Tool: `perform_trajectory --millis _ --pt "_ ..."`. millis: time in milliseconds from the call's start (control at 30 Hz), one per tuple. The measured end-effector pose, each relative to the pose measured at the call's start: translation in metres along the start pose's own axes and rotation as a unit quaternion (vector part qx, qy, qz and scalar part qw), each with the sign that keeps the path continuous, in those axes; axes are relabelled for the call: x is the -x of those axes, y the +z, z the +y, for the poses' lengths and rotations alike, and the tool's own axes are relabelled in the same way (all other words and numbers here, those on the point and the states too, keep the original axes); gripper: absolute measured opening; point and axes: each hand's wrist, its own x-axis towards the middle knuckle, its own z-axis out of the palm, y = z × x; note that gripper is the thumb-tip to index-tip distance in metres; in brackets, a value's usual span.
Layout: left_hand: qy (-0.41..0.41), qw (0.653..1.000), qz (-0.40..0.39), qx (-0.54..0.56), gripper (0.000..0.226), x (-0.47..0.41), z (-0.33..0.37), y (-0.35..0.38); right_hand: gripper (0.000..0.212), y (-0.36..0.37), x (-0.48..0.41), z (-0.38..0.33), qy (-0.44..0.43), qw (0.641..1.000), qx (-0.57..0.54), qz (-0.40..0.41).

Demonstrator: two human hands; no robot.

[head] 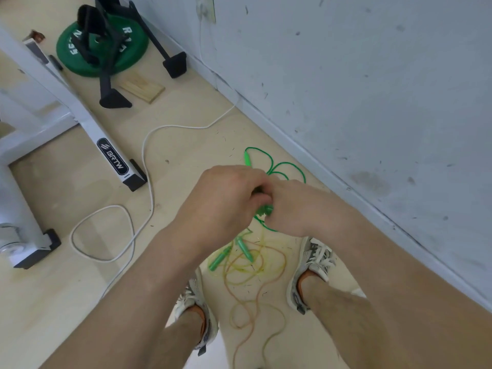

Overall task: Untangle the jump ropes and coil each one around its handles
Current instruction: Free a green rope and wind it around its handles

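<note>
My left hand [226, 203] and my right hand [290, 209] meet above the floor, both curled round a bunch of green jump rope [263, 210] and its handle. More of that green rope [288, 166] loops beyond my hands, with one green handle end [247, 159] sticking up. Below my hands a yellow-orange jump rope [255, 265] lies in loose tangled loops on the floor between my feet. Its two green handles [219, 258] [245, 249] lie side by side on the floor.
A white cable [143, 161] snakes over the floor to the left. A white machine frame [80, 113] stands further left, with a green weight plate [102, 49] and a wooden block [142, 87] behind it. A scuffed white wall [372, 89] runs along the right. My shoes [316, 259] flank the yellow rope.
</note>
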Motion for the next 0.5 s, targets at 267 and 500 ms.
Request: perform_trajectory --millis 267,500 --pt "-0.216 0.941 -0.044 0.258 0.007 -0.002 -0.008 -0.015 0.040 -0.023 0.015 -0.008 -0.112 0.992 -0.034 -0.039" --pt "-0.314 0.808 -0.129 0.481 0.008 -0.002 -0.021 -0.019 0.070 -0.030 0.021 -0.019 -0.152 0.925 -0.347 -0.030"
